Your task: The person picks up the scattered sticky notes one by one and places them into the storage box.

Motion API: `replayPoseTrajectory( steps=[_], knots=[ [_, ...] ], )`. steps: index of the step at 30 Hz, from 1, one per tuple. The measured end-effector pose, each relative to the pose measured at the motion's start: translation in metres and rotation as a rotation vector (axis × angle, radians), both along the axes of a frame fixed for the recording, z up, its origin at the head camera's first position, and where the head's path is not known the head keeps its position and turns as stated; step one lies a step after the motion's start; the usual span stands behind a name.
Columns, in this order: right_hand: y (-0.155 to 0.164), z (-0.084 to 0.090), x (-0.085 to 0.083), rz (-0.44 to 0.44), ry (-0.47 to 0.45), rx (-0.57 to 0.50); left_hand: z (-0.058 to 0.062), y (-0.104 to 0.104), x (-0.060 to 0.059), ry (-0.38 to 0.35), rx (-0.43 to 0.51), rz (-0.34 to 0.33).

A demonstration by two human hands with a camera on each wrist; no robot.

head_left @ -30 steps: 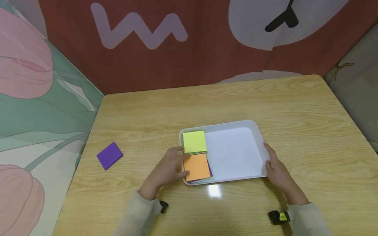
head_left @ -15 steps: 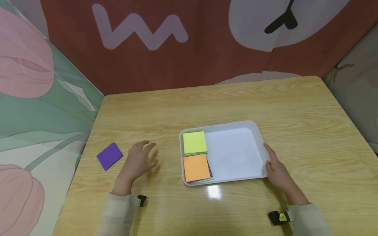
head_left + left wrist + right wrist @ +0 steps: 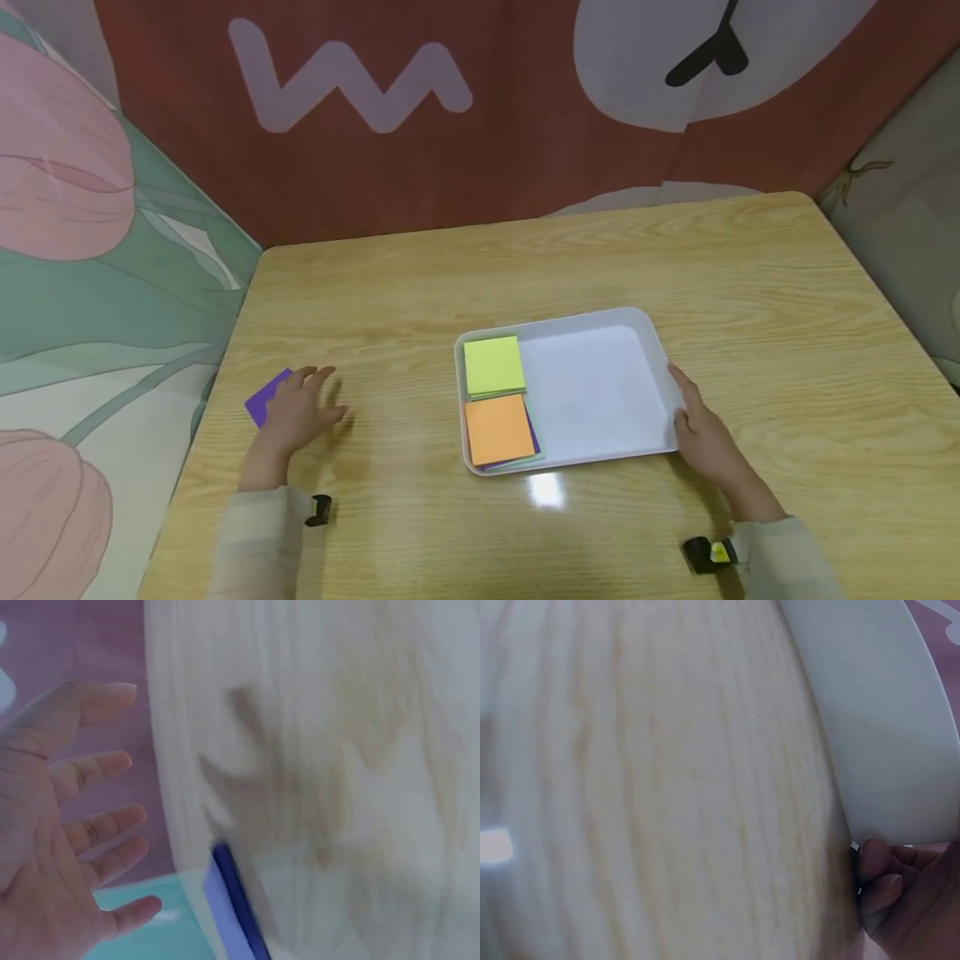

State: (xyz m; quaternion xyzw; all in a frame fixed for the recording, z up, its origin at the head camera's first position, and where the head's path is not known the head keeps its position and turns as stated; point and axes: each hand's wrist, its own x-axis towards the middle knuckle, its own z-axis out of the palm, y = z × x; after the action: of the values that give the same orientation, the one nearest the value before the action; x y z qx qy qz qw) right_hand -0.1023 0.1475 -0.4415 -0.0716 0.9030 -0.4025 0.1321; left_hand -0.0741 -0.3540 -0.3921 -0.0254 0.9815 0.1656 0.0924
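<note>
My left hand (image 3: 291, 414) hovers at the left of the table, fingers spread and holding nothing. It partly covers a stack of purple square paper (image 3: 262, 402) in the head view. The left wrist view shows the edge of that purple stack (image 3: 236, 904) below the fingertips, with a gap between. My right hand (image 3: 708, 442) holds the right end of a white rectangular tray (image 3: 592, 383); in the right wrist view its curled fingers (image 3: 881, 896) meet the tray's lower corner. Inside the tray's left end lie yellow-green square papers (image 3: 495, 367) and an orange square (image 3: 498, 429).
Purple and pale green squares peek out beneath the orange one. The wood-grain table (image 3: 420, 292) meets a printed red backdrop (image 3: 510, 167) at the back and a floral one (image 3: 67, 333) at the left. A bright light reflection lies in front of the tray.
My left hand has left the papers in the tray and moved left across the table to the purple stack. My right hand and the tray have stayed in place.
</note>
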Motion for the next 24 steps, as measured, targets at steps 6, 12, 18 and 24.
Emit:
replayPoseTrajectory(
  steps=[6, 12, 18, 24],
  knots=[
    [0.0, 0.001, 0.001, -0.003, -0.008, 0.004, -0.008, -0.025, 0.004, -0.055, 0.054, 0.063],
    [0.0, 0.002, 0.002, -0.008, -0.017, 0.005, -0.02, -0.041, 0.007, -0.043, 0.074, 0.134],
    [0.0, 0.002, 0.002, -0.005, -0.011, -0.008, -0.03, -0.053, 0.008, -0.074, 0.065, 0.229],
    [0.0, 0.001, 0.001, -0.003, -0.006, -0.014, -0.034, -0.065, 0.007, -0.118, 0.058, 0.237]
  ],
)
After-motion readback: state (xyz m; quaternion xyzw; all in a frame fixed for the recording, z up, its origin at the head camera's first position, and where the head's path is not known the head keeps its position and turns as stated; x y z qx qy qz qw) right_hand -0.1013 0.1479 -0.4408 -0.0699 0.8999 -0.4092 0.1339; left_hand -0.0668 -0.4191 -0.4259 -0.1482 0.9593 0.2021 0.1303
